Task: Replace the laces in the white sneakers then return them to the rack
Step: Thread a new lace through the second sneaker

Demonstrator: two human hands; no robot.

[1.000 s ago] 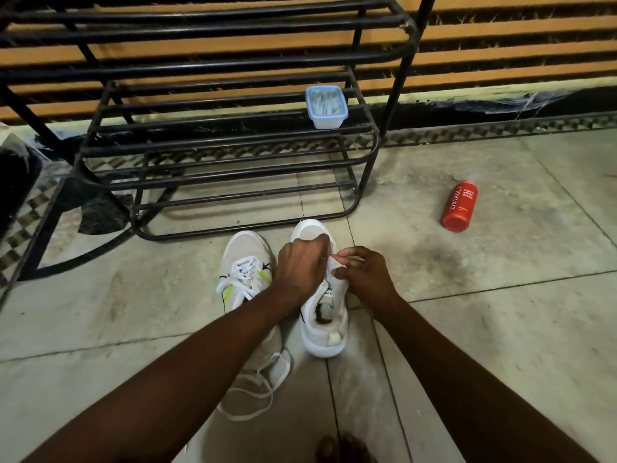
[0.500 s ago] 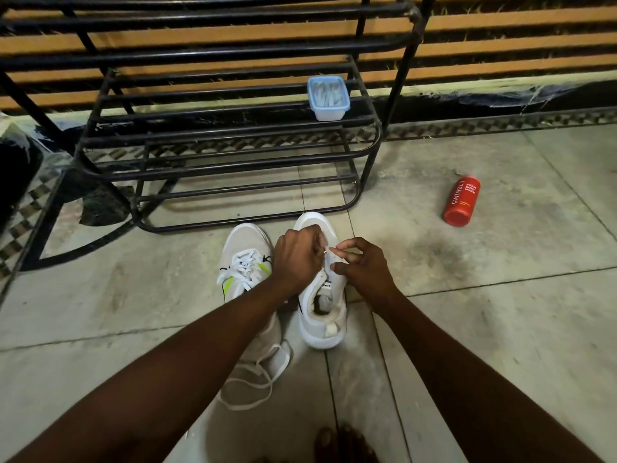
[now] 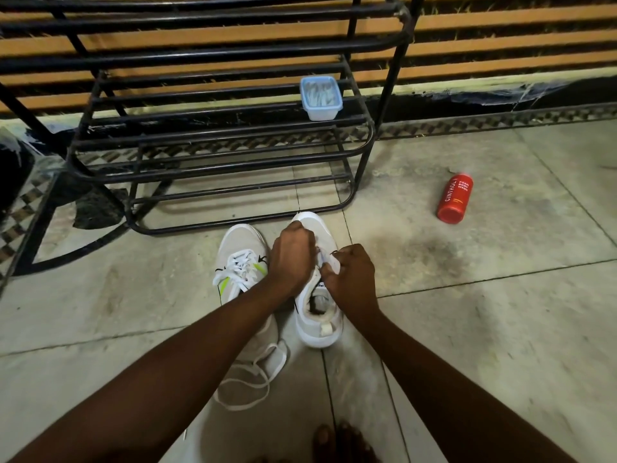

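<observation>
Two white sneakers stand side by side on the tiled floor in front of the black metal rack (image 3: 213, 135). The left sneaker (image 3: 238, 252) has white laces threaded through it, and their loose ends (image 3: 257, 379) trail on the floor behind its heel. Both my hands work over the middle of the right sneaker (image 3: 317, 315). My left hand (image 3: 292, 259) is curled over its lace area, and my right hand (image 3: 350, 279) pinches a white lace at the eyelets. What my left fingers hold is hidden.
A small blue-rimmed plastic box (image 3: 321, 97) sits on the rack's middle shelf. A red body-wash bottle (image 3: 455, 198) lies on the floor to the right. A dark bag (image 3: 13, 175) stands at the far left. My toes (image 3: 340, 442) show at the bottom edge.
My right hand has moved closer to the shoe's tongue, and my left hand has shifted slightly toward the toe. The shoes have stayed in place.
</observation>
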